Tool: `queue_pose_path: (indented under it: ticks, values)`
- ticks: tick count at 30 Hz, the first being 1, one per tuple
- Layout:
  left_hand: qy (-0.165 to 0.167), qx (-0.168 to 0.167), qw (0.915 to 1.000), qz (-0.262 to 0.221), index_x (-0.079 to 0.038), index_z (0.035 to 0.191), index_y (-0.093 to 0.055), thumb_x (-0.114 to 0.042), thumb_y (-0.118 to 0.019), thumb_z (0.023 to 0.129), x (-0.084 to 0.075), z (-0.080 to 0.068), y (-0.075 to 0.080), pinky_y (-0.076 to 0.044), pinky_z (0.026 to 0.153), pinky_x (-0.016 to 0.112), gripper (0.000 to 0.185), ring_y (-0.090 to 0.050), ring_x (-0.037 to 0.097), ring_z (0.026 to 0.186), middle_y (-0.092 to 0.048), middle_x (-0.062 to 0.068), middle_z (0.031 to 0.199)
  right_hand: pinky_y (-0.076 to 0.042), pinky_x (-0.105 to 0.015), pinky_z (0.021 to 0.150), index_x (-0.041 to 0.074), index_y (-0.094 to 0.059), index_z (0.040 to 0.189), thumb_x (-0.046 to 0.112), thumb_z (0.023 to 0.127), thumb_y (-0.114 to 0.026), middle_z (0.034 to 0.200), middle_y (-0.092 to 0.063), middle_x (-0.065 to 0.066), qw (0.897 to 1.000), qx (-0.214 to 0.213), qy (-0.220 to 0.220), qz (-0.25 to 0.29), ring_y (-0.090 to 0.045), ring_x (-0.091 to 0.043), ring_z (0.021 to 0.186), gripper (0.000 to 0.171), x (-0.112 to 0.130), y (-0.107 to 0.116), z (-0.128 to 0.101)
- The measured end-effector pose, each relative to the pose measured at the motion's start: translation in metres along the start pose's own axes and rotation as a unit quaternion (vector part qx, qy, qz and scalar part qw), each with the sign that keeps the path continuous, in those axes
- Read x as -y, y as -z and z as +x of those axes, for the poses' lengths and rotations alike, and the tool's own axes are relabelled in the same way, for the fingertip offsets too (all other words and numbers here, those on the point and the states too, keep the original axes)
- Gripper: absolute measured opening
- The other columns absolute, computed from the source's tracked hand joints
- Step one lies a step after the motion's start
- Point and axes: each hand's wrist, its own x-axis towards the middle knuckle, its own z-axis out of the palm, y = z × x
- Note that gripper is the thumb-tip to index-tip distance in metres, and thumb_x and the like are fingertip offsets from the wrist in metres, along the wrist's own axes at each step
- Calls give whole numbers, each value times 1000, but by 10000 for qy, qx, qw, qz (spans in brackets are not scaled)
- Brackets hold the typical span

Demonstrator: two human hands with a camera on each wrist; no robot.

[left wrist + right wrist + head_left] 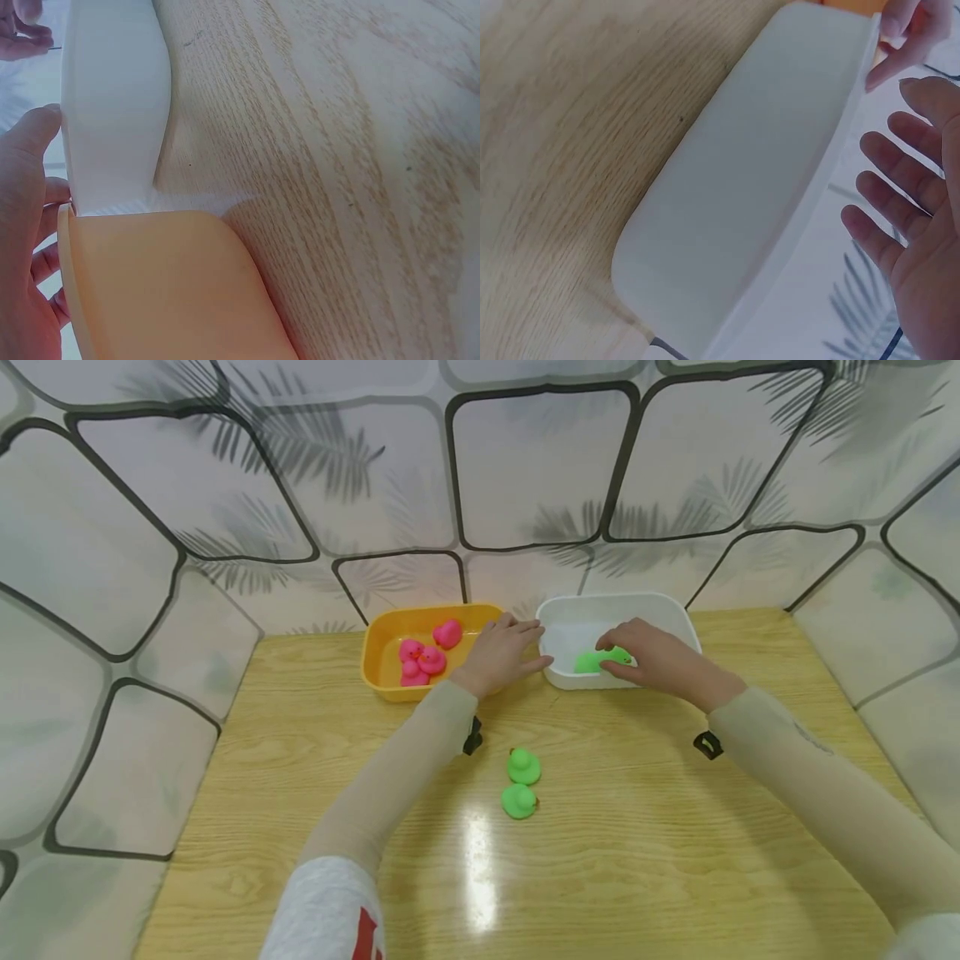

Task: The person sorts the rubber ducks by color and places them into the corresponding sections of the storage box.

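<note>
My left hand (501, 653) reaches over the right end of the yellow basin (375, 685), its fingers extended and fingertips right at the left rim of the white basin (678, 610). In the left wrist view its thumb (37, 129) lies along the white rim. Above the white basin hovers my right hand (651, 658), thumb and fingers parted over the green rubber ducks (588, 662) inside. The right wrist view shows its loosely bent fingers (900, 176) holding nothing. Several pink rubber ducks (431, 660) lie in the yellow basin.
Two more green rubber ducks (523, 766) sit on the wooden table (630, 843), in front of the basins and between my forearms. Behind the basins stands a patterned backdrop (540, 468), which also closes off both sides.
</note>
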Motion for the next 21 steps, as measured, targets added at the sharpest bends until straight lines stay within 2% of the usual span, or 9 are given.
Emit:
queue_pose_path:
  ticks: [5,14,21]
  values:
    - [31,-16,10000,22,-15,154,-53,-58,-53,104,0,1,0,-40,107,42,66,-45,26,130,-50,1,159,-49,-53,96,0,-71,115,13,97,-75,111,-73,-14,9994,-171,251,133,-63,-34,107,22,14,-4,-5]
    - [-3,-49,10000,-2,-14,153,-54,-58,-54,104,1,2,-1,-41,108,44,66,-46,26,130,-51,2,158,-54,-48,90,3,-70,113,7,90,-81,107,-71,-10,9922,-567,1109,97,-65,-28,102,26,44,-18,-17]
    - [22,-14,10000,-16,-15,154,-52,-58,-53,104,0,1,-1,-40,109,44,66,-45,26,131,-50,2,159,-55,-44,93,5,-71,116,18,93,-80,111,-70,-5,9925,-280,1185,115,-65,-24,105,28,67,-28,-26]
